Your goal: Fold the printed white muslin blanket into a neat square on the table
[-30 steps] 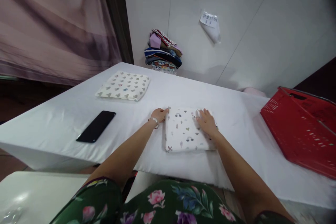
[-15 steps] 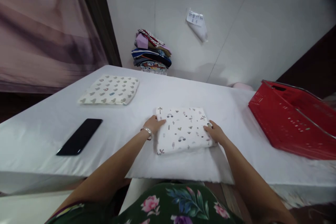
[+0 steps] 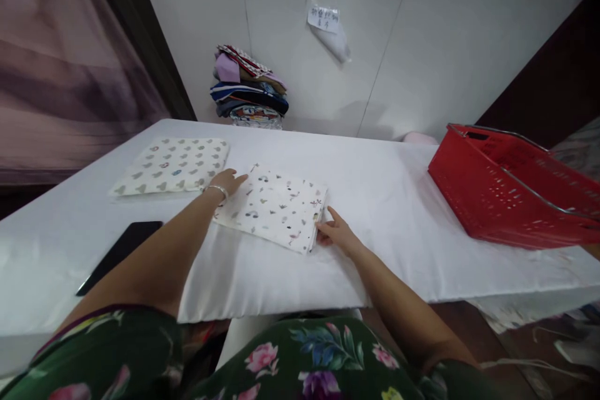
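A folded white cloth [image 3: 276,206] with small rainbows, palm trees and flamingos lies flat in front of me, slightly turned. My left hand [image 3: 227,183] rests at its left edge, fingers stretched out and thumb over the fabric. At the right edge, where the folded layers show, my right hand [image 3: 336,232] has the cloth's side between thumb and curled fingers, with the index finger sticking out. Just beyond my left hand is a second folded cloth [image 3: 173,165], cream with grey mouse-head shapes.
A black phone [image 3: 119,250] lies at the left, partly behind my left forearm. To the right stands a red plastic basket [image 3: 506,200] with metal handles. Against the wall is a stack of folded fabrics [image 3: 250,87]. A handwritten note [image 3: 323,17] hangs above the white-covered table [image 3: 375,187].
The rainbow-print cloth has shifted left towards the mouse-print cloth and turned a little, both hands moving along with it. My view has swung slightly right.
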{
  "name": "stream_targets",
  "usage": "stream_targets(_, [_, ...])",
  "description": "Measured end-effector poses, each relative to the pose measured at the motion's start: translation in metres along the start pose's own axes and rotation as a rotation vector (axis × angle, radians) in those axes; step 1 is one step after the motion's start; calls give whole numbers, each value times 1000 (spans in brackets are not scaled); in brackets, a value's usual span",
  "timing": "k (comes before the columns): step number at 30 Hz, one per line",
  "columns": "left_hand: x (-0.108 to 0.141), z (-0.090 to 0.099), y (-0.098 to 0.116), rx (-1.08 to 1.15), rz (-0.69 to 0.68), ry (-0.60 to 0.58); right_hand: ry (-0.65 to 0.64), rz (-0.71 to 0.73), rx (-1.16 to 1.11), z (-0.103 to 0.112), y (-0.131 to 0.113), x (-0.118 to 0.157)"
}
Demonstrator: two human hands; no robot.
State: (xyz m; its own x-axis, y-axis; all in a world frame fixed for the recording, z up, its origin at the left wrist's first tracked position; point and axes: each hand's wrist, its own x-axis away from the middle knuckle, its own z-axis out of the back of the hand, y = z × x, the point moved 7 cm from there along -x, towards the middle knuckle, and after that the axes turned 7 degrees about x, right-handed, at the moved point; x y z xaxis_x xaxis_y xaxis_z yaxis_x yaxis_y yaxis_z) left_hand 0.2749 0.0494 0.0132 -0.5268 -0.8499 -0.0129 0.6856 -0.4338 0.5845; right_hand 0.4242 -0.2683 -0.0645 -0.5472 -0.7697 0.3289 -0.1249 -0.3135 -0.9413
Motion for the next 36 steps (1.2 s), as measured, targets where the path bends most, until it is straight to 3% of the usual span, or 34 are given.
stream_targets(3, [27, -16, 10, -23, -131, 52, 75, 1, -3, 14, 10, 1])
stream_targets(6, [75, -46, 35, 21, -393, 65, 54, 14, -32, 20, 16, -1])
stream_targets(9, [125, -75, 62, 60, -596, 41, 33, 68, -33, 22, 4, -8])
stream_targets(14, [171, -91, 97, 36, -722, 84, 53, 72, 12, 27, -23, -28])
stream_targets(17, [182, -99, 107, -25, -740, 77, 23, 6, 11, 23, -16, -35])
stream_targets(23, [188, -114, 107, -97, -697, 81, -32, 48, -17, 13, 0, -32])
stream_targets(36, [186, -110, 108, -87, -649, 52, -87, -79, 86, 16, -10, -57])
